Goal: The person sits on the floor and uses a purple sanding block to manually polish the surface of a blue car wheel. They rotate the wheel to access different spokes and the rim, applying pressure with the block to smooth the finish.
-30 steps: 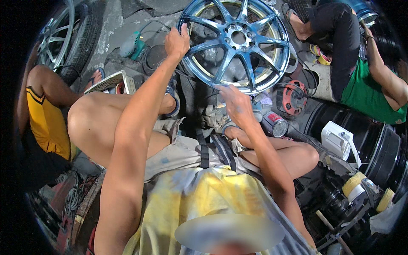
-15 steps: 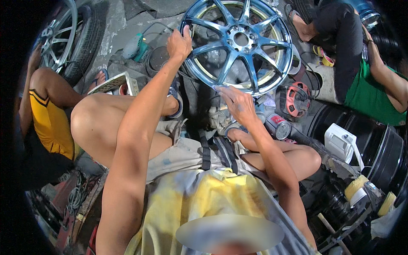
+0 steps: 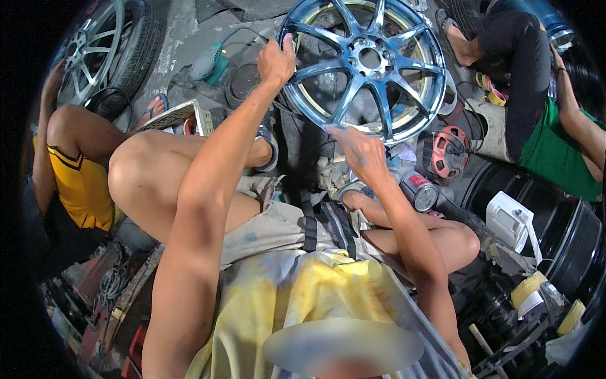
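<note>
A shiny blue alloy wheel point(image 3: 353, 88) with several spokes is held upright or tilted in front of me, its bare centre bore in view. My left hand point(image 3: 276, 61) grips the wheel's left edge, thumb up along the rim and fingers curled behind it. My right hand point(image 3: 361, 151) is at the lower edge, fingers stretched out along the rim's outer lip and slightly blurred. Its fingertips touch or nearly touch the metal. Greyish smears mark the back of that hand. Whatever supports the wheel from behind is hidden.
A teal corded power tool point(image 3: 211, 65) lies left of the wheel, near a white crate point(image 3: 205, 120). Close to my right forearm are a tin can point(image 3: 418, 191) and a red-black round object point(image 3: 449, 151). People sit at both sides; a tyred wheel point(image 3: 136, 57) stands left.
The wheel and both hands appear slightly further right and lower, along with the whole view. My right hand's fingers have shifted a little along the wheel's lower edge. The left grip is unchanged.
</note>
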Available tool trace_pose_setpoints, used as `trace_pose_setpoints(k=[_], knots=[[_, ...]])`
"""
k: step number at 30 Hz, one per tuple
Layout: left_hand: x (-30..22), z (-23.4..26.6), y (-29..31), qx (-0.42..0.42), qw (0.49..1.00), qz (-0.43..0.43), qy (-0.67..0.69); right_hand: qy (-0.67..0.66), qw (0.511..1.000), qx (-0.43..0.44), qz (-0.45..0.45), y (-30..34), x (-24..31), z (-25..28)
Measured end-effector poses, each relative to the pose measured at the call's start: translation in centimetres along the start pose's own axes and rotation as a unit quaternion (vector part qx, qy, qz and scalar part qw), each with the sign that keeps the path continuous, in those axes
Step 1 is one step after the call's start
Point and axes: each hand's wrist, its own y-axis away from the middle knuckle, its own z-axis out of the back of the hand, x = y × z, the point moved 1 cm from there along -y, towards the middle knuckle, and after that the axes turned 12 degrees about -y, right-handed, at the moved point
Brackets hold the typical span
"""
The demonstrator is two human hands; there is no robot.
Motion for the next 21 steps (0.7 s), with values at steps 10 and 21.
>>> trace_pose_setpoints(k=[10, 21], knots=[[0.4, -0.3, 0.0, -0.012, 1.000, -0.006, 0.007, -0.004, 1.000, 0.012, 0.022, 0.6, -0.8, 0.4], [-0.2, -0.1, 0.2, 0.003, 1.000, 0.002, 0.008, -0.032, 0.999, -0.020, 0.029, 0.1, -0.1, 0.3]])
